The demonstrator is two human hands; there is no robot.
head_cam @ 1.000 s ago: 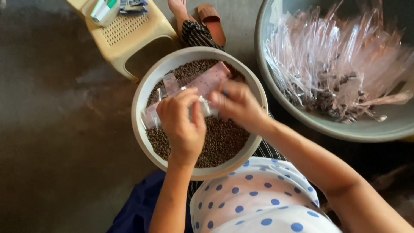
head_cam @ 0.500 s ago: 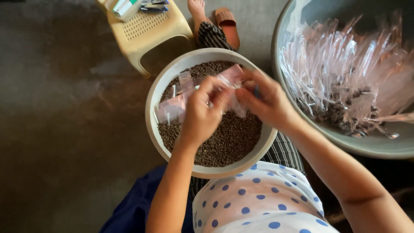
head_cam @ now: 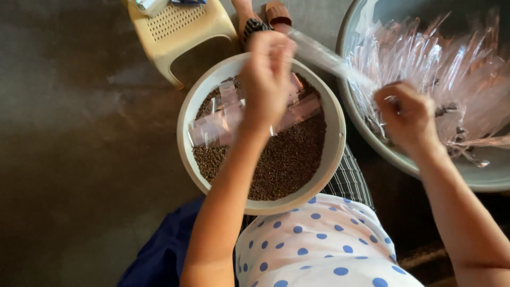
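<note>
Left hand (head_cam: 265, 79) above seed bowl (head_cam: 186, 122).

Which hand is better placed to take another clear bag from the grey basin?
The right hand, probably. It is already at the bags in the grey basin, while the left hand is over the white bowl of brown grains, pinching one end of a clear bag.
</note>
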